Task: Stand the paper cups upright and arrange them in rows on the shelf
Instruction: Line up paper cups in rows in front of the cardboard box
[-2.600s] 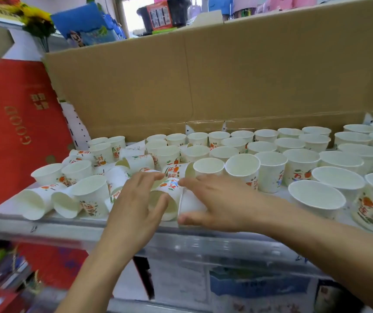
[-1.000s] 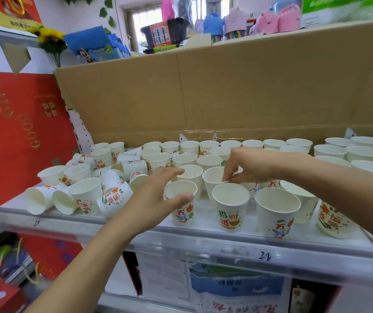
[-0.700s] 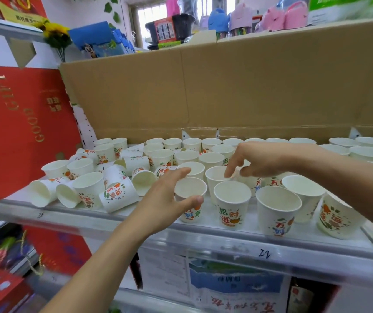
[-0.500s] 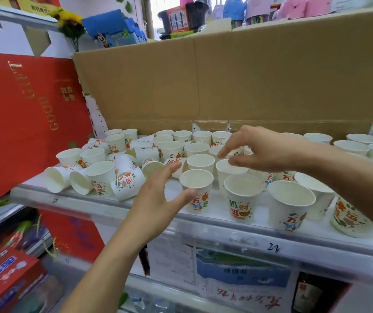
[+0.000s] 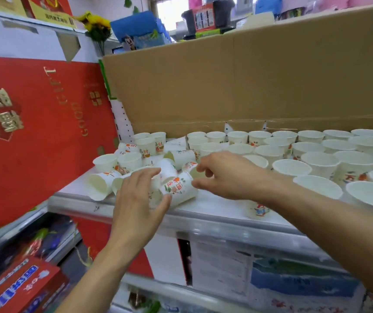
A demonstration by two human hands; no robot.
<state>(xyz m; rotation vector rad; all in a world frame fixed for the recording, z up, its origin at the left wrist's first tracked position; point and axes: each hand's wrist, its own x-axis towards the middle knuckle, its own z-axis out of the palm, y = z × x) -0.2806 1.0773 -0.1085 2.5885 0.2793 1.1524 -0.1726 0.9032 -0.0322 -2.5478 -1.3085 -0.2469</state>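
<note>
Many white printed paper cups stand upright in rows (image 5: 311,152) across the right and back of the shelf (image 5: 205,207). At the left end several cups lie tipped in a jumble (image 5: 100,184). My left hand (image 5: 135,202) curls round a paper cup (image 5: 155,193) at the shelf front, fingers over it and thumb below. Beside it lies a tipped cup (image 5: 178,188) with orange print. My right hand (image 5: 226,175) reaches in from the right, its thumb touching that tipped cup's base and its fingers spread apart above it.
A tall cardboard sheet (image 5: 248,75) backs the shelf. A red gift box (image 5: 34,132) walls off the left end. The metal shelf lip (image 5: 226,229) runs below my hands. Boxes (image 5: 18,285) sit on a lower shelf at bottom left.
Both hands moved left, from the upright front-row cups to the tipped pile. My left hand closed round a cup and my right hand dropped to the tipped cup beside it. The view swung left.
</note>
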